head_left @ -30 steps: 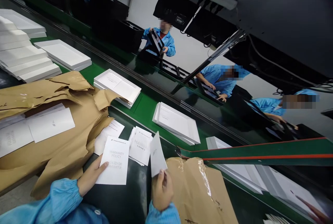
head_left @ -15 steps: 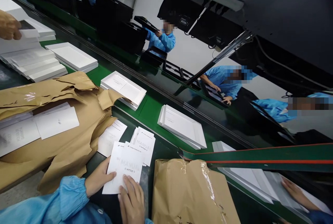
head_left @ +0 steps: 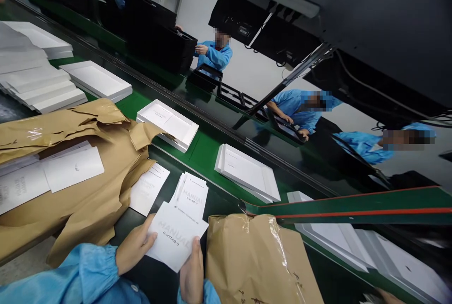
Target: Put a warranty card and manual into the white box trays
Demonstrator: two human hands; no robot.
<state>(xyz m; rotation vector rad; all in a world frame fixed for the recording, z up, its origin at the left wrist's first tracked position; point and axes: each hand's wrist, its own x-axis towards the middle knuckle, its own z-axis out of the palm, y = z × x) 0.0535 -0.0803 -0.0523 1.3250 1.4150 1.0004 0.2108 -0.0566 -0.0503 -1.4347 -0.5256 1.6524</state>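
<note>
Both hands pinch a white manual booklet (head_left: 174, 240) near the worktop's front edge, left hand (head_left: 134, 247) gripping its left side, right hand (head_left: 191, 273) its lower corner; thin and bendy, it looks light, best held by the edges; whether other sheets lie beneath is hidden.

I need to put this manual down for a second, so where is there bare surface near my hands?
Bare dark bench shows below the manual, between the left hand and right hand. Green belt lies bare between the open white box and the next white box. It is crowded left by torn brown paper, right by the taped brown parcel, ahead by the booklet stack.
</note>
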